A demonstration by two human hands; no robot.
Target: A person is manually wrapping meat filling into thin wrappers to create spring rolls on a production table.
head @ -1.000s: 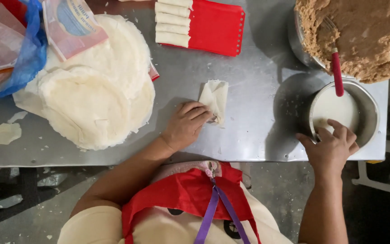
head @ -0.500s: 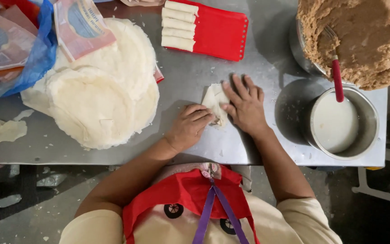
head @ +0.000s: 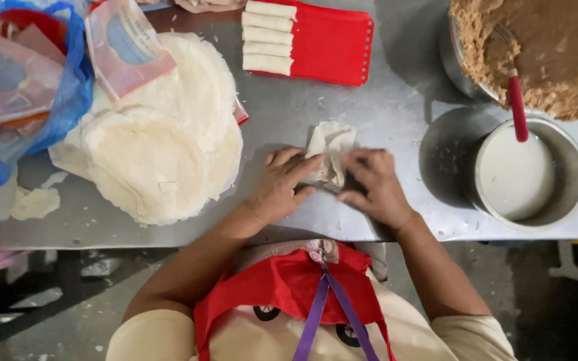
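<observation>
Grip: both my hands pinch the wrapper point(head: 330, 152); left hand point(head: 281, 187) presses its left side with fingertips, right hand point(head: 374, 187) curls closed on its right side.
Wrapper: small, pale, partly folded, lying on the metal table point(head: 396, 107) near the middle, a little in from the near edge.
Left: stack of round sheets point(head: 162, 147), close to my left hand but not touching.
Far: red tray point(head: 332, 43) with four finished rolls point(head: 269, 37), bare metal between it and the wrapper.
Right: pot of white liquid point(head: 526, 174) near the table's right edge; bowl of brown filling point(head: 543, 47) behind it.
Open room: bare strip between my right hand and the pot.
</observation>
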